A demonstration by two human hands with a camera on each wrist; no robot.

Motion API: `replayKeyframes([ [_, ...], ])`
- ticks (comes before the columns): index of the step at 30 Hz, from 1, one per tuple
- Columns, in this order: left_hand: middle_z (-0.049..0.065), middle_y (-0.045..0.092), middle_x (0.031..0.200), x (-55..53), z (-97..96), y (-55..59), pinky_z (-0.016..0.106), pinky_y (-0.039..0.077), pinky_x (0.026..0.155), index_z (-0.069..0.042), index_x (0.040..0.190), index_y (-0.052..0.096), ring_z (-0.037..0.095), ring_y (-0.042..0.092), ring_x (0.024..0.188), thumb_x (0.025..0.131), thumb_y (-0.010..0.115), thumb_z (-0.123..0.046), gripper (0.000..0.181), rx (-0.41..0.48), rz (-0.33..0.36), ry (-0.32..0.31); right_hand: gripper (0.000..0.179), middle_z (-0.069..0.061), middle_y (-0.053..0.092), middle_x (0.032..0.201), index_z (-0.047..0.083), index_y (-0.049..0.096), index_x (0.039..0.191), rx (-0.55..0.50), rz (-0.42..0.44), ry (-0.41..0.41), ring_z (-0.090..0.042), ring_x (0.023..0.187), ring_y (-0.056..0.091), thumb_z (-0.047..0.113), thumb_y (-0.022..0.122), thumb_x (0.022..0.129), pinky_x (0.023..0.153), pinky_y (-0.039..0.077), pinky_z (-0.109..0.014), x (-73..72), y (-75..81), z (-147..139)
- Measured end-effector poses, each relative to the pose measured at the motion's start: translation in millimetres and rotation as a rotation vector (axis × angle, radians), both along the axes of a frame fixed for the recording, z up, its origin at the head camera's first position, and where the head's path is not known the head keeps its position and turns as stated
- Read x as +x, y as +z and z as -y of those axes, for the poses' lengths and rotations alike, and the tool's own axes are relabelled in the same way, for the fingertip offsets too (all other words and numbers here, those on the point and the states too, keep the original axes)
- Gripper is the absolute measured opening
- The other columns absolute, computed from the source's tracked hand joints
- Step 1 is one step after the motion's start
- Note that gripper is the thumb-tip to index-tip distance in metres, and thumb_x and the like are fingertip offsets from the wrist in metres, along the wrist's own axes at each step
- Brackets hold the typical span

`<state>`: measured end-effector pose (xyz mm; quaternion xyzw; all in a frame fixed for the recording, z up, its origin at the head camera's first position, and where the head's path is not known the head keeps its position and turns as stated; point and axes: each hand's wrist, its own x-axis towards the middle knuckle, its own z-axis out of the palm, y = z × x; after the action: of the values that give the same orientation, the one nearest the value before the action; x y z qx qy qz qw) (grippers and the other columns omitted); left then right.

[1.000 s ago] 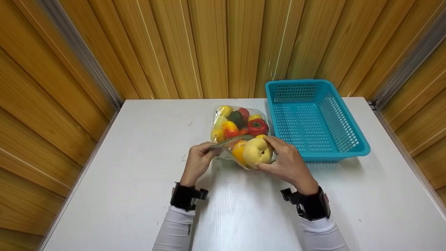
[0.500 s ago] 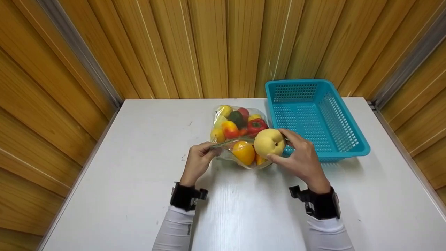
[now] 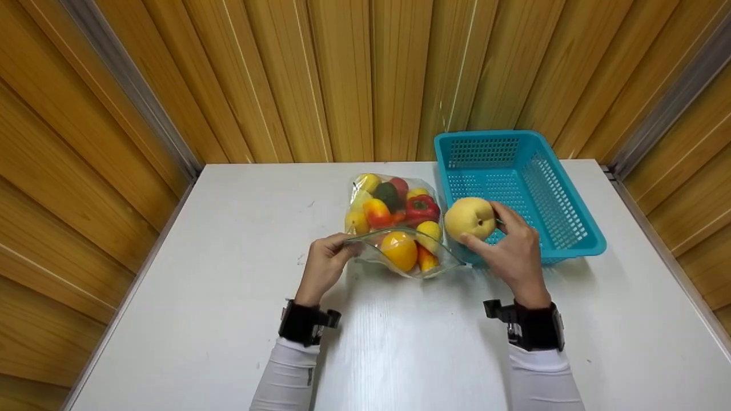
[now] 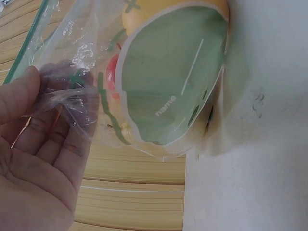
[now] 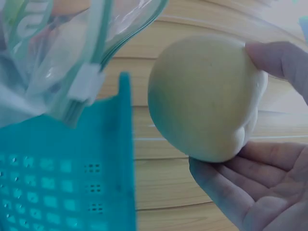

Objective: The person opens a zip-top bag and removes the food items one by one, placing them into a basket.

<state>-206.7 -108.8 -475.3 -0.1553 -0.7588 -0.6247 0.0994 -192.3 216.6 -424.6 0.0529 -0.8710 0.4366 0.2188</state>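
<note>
Pinching the rim of the clear plastic zip bag (image 3: 370, 254), the left hand (image 3: 326, 260) presumably steadies its gaping mouth; the right hand (image 3: 518, 251) holds the pale-yellow, rounded, cleft fruit (image 3: 465, 220) in a wide grip that seems to suit its bulk, apart from the bag, by the near left corner of the turquoise perforated plastic basket (image 3: 554, 197); this stands beside the bag on the white flat surface (image 3: 228, 274), perhaps for easy reach.

Right hand (image 3: 517, 254) moved yellow fruit (image 3: 468, 219) from bag mouth (image 3: 372, 250) toward basket (image 3: 571, 251).
</note>
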Motion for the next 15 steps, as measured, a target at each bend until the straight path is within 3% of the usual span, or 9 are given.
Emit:
replayKeyframes([
  [11,0.019,0.076,0.089,-0.3,-0.5,-0.7,0.021,0.055,0.071,0.004,0.098,0.079,0.02,0.069,0.078,0.093,0.074,-0.001,0.009,0.007,-0.001,0.002,0.074,-0.03,0.061,0.132,-0.011,0.054,0.14,0.02,0.055,-0.126,-0.043,0.112,0.059,0.017,0.088,0.081,0.097,0.05,-0.058,-11.9,-13.9,-6],
  [15,0.018,0.076,0.089,-0.4,-0.2,-2.0,0.023,0.056,0.072,0.003,0.099,0.079,0.02,0.069,0.078,0.092,0.074,-0.001,0.01,0.006,-0.001,0.002,0.071,-0.03,0.063,0.123,-0.012,0.056,0.137,0.07,0.074,-0.152,-0.043,0.103,0.058,0.02,0.087,0.082,0.088,0.05,-0.055,-13.7,-16.4,-7],
])
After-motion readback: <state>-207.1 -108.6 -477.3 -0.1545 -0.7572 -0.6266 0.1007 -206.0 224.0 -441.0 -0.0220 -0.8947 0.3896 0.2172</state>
